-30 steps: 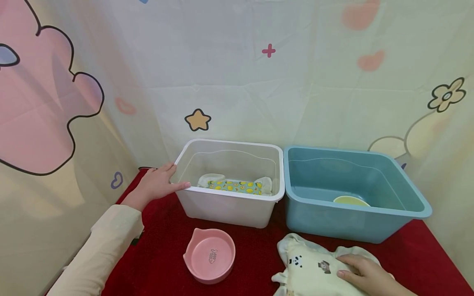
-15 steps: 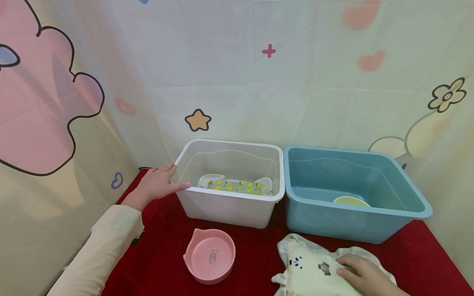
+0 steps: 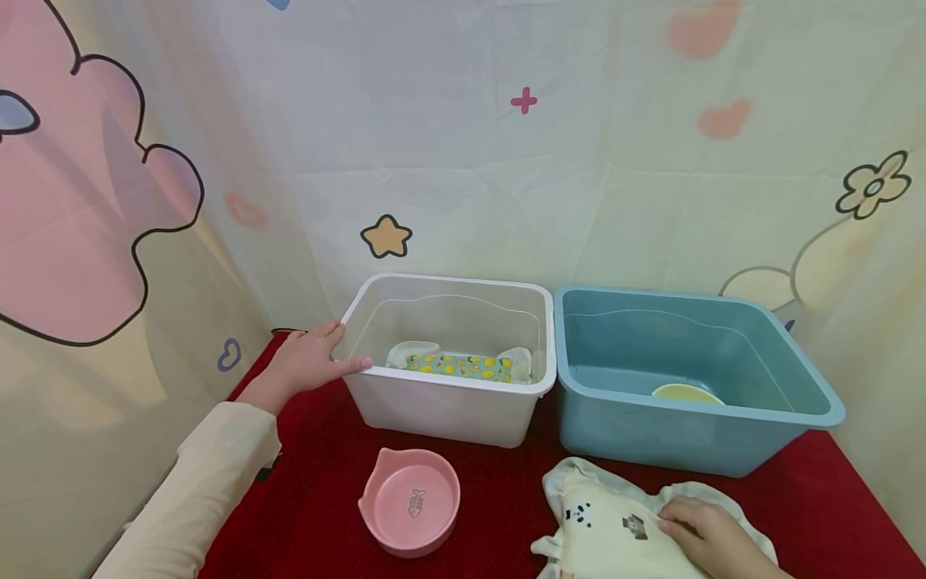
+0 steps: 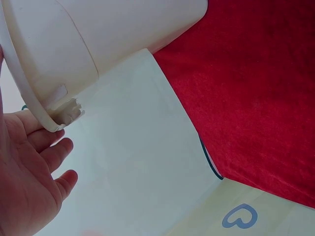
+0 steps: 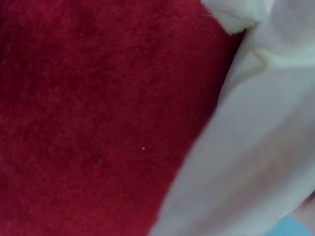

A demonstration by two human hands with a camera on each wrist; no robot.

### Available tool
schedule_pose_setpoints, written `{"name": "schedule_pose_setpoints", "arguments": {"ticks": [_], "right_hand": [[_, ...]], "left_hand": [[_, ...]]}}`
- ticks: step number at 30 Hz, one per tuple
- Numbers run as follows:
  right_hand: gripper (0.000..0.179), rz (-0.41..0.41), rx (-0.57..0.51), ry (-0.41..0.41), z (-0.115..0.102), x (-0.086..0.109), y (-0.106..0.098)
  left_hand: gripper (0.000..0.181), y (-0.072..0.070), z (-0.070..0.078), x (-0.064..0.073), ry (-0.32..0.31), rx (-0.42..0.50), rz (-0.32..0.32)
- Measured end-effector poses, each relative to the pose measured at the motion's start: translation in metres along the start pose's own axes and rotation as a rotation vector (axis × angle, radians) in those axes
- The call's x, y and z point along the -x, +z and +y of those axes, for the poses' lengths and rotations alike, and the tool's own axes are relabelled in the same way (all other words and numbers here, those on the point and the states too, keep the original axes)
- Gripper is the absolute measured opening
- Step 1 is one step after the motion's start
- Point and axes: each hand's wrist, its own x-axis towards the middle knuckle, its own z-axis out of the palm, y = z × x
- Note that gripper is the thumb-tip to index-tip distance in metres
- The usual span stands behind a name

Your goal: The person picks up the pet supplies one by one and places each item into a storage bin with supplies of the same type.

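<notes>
My right hand (image 3: 712, 537) pinches the top cloth of a small cream pillow (image 3: 600, 535) with frilled edges and panda and bear prints. The pillow lies at the front right; its near part is cut off by the head view. The right wrist view shows a pale fold of the pillow (image 5: 246, 147) over red cloth. At the left front corner of a white plastic bin (image 3: 448, 410), my left hand (image 3: 307, 362) rests on the rim, thumb over the front edge. Its fingers (image 4: 56, 155) are loosely spread in the left wrist view. A lemon-print frilled item (image 3: 463, 366) lies inside this bin.
Right beside the white bin stands a blue bin (image 3: 651, 434) with a pale yellow round thing (image 3: 686, 393) in it. A pink cat-eared bowl (image 3: 411, 511) sits in front of the white bin. Red cloth (image 3: 311, 498) covers the table; a printed curtain (image 3: 463, 217) hangs behind.
My right thumb and fingers have drawn closer together, gathering the pillow's cloth between them. The left hand, bins and bowl have stayed in place.
</notes>
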Motion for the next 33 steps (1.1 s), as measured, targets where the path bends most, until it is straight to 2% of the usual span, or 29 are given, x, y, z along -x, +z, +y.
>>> {"name": "schedule_pose_setpoints", "arguments": {"ticks": [5,14,22,28,33], "right_hand": [[0.016,0.023,-0.005,0.010,0.0000,0.0008,0.0006],[0.018,0.034,-0.065,0.076,-0.0036,0.0018,-0.0030],[0.015,0.046,-0.094,0.093,-0.0025,0.0019,-0.0031],[0.012,0.070,-0.095,0.064,-0.0030,0.0017,-0.0035],[0.014,0.057,-0.104,0.088,-0.0042,0.0025,-0.0046]], "left_hand": [[0.092,-0.0002,0.0000,0.0004,0.001,-0.006,0.000],[0.093,0.0000,-0.0013,-0.0001,0.005,-0.011,0.003],[0.093,-0.0005,-0.0005,0.0000,0.009,-0.027,0.007],[0.093,-0.0008,-0.0001,0.0006,0.013,-0.036,0.011],[0.093,-0.0002,-0.0002,0.0001,0.014,-0.034,0.008]]}}
